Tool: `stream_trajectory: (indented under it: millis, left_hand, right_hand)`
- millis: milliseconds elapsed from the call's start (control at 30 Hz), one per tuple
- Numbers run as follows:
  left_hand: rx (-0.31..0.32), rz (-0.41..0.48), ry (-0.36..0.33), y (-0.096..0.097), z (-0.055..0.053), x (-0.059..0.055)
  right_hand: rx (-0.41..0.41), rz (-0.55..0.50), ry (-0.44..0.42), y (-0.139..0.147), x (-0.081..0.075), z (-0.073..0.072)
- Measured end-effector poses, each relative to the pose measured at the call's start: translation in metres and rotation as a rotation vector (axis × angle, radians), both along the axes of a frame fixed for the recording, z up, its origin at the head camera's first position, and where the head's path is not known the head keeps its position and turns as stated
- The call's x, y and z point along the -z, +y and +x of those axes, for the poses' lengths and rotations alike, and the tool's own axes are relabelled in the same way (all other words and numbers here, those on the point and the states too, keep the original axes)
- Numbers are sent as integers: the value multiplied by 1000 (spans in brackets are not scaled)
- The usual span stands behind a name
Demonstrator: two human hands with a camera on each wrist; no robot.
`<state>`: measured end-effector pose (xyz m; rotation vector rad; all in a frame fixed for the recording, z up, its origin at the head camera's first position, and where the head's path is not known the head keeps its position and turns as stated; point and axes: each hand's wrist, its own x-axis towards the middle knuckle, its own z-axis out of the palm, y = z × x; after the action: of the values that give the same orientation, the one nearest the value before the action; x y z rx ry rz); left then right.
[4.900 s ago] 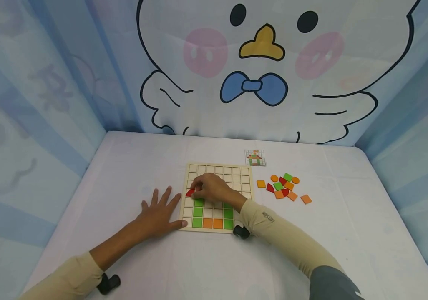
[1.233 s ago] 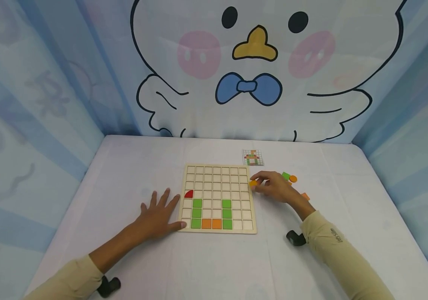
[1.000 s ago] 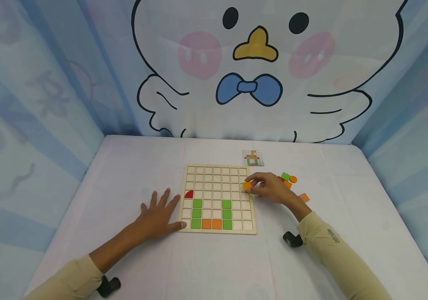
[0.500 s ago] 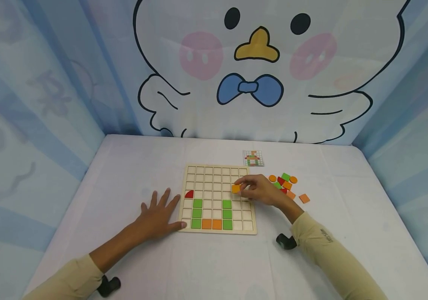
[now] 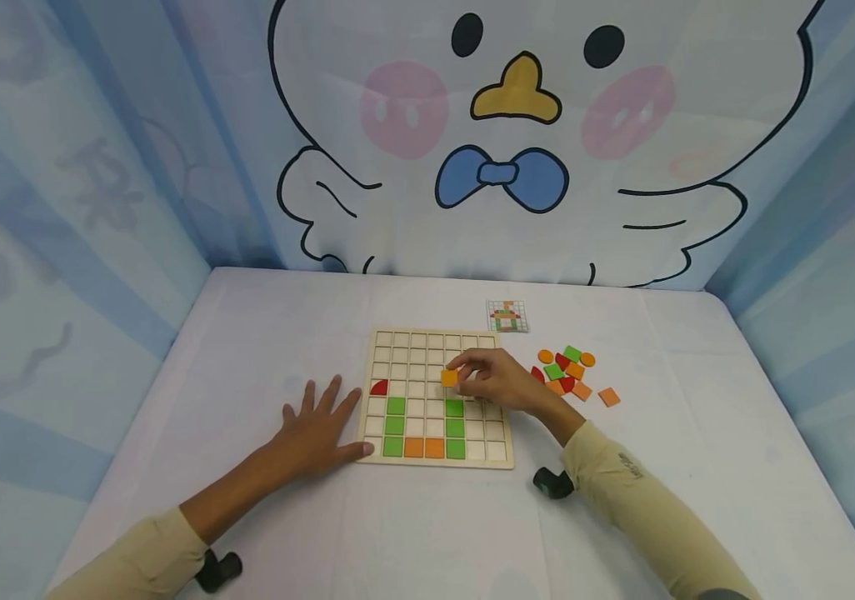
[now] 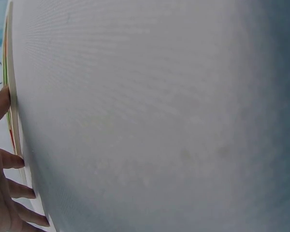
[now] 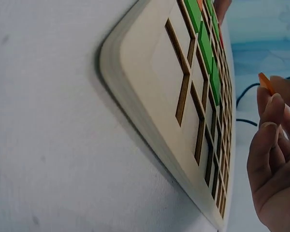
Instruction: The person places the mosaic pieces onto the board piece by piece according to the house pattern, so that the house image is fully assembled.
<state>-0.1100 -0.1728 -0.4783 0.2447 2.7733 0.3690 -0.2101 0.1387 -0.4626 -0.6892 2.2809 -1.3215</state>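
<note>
My right hand (image 5: 498, 381) pinches an orange square tile (image 5: 449, 378) between thumb and fingertips, held above the wooden grid board (image 5: 420, 342). In the right wrist view the same orange tile (image 7: 266, 83) shows edge-on, raised off the board. Spread and straight-fingered, my left hand (image 5: 315, 437) lies at the board's left edge, its thumb on the near corner. Green square tiles (image 5: 394, 425) form two columns in the grid, joined along the bottom row by two orange tiles (image 5: 423, 448). A red quarter-circle tile (image 5: 379, 387) sits in the leftmost column, above the green ones.
Right of the board lies a loose pile of orange, green and red tiles (image 5: 566, 372), with one orange square (image 5: 609, 397) apart. A small pattern card (image 5: 507, 316) rests behind the board's right corner. Printed curtains surround the white table (image 5: 277, 325).
The red quarter-circle was placed in the left column. My right hand went to the pile, picked up an orange square and carried it leftward over the board. The left hand stayed put.
</note>
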Motion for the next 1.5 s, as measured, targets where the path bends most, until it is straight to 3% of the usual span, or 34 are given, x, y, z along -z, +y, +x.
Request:
stream_trajectory:
  millis: [733, 900, 1033, 1167, 1500]
  left_hand:
    - [-19, -16, -1, 3, 0, -3]
    - [-18, -14, -5, 2, 1, -4]
    - [-14, -18, 2, 1, 0, -4]
    - [-11, -23, 8, 0, 0, -3]
    - [-7, -12, 8, 1, 0, -3]
  right_hand:
    - [60, 43, -44, -46, 4, 0]
    - [30, 70, 16, -56, 8, 0]
    - [19, 86, -1, -65, 10, 2]
    - [30, 127, -6, -74, 11, 4]
    - [56, 270, 81, -88, 8, 8]
